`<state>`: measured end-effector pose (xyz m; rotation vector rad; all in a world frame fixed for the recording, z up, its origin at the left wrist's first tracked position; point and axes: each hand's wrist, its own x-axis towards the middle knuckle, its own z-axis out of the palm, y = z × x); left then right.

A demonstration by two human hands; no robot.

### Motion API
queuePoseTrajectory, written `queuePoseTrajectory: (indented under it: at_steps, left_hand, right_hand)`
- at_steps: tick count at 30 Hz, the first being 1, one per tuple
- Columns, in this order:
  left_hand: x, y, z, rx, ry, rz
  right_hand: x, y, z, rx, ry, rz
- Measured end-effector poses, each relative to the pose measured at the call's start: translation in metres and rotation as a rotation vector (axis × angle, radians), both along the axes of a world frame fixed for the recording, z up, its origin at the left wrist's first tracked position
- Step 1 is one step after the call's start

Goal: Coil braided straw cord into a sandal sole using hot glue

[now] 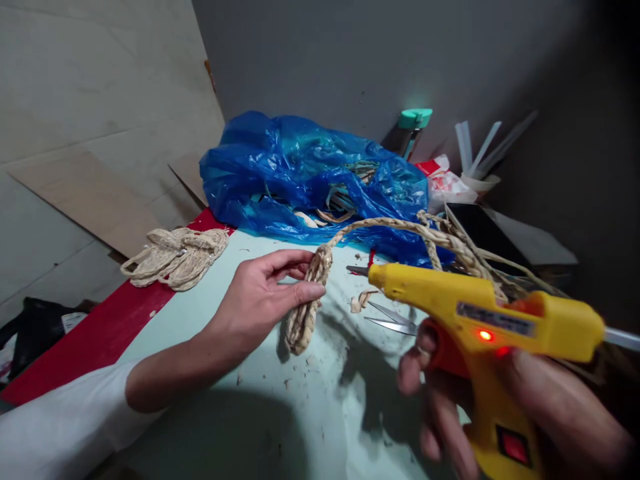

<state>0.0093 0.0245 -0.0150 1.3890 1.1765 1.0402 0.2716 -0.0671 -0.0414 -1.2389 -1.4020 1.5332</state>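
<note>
My left hand [265, 300] pinches a braided straw rope [307, 300] where it folds into a flat coil above the pale green table [200, 313]. The braid arcs up and to the right toward loose straw strands [465, 247]. My right hand [500, 407] grips the handle of a yellow glue gun [480, 313], a finger on its orange trigger and a red light glowing on its side. The nozzle [357, 271] points left, close to the coil.
Scissors [393, 320] lie on the table under the gun. A blue plastic bag [310, 180] holding straw strips sits behind. A finished braided bundle [175, 257] rests at the left on the red edge. A cup of glue sticks [480, 173] stands at the back right.
</note>
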Motion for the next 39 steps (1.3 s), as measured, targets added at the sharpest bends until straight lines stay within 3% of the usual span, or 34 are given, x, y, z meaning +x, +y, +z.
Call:
queuePoseTrajectory:
  at_steps: [4, 7, 15, 20, 25, 30, 32, 34, 37, 39]
  left_hand:
    - [-0.006, 0.009, 0.000, 0.257, 0.195, 0.137]
    - [-0.012, 0.019, 0.000, 0.436, 0.317, 0.210]
    - [-0.018, 0.024, 0.011, 0.474, 0.290, 0.258]
    - [-0.013, 0.015, 0.009, 0.501, 0.343, 0.218]
    - [-0.011, 0.008, 0.009, 0.517, 0.381, 0.199]
    - [-0.010, 0.006, 0.006, 0.524, 0.397, 0.175]
    - [-0.007, 0.004, 0.003, 0.537, 0.410, 0.151]
    - [-0.005, 0.000, 0.000, 0.581, 0.438, 0.131]
    - [-0.002, -0.008, -0.001, 0.701, 0.481, 0.104]
    - [0.000, -0.013, -0.002, 0.798, 0.487, 0.073]
  right_hand:
    - [-0.020, 0.015, 0.023, -0.201, 0.192, -0.118]
    - [-0.030, 0.014, 0.021, -0.327, 0.294, -0.053]
    - [-0.050, 0.011, 0.001, -0.497, 0.380, 0.019]
    - [-0.051, 0.013, -0.004, -0.465, 0.340, 0.054]
    - [-0.042, 0.017, -0.006, -0.416, 0.209, 0.129]
    - [-0.043, 0.008, 0.004, -0.348, -0.281, 0.198]
    - [-0.045, 0.003, 0.014, -0.224, -0.377, 0.230]
    - [-0.045, -0.002, 0.027, 0.131, -0.438, 0.154]
    - [-0.041, -0.003, 0.047, 0.848, -0.665, -0.288]
    - [-0.037, 0.000, 0.058, 1.128, -0.865, -0.513]
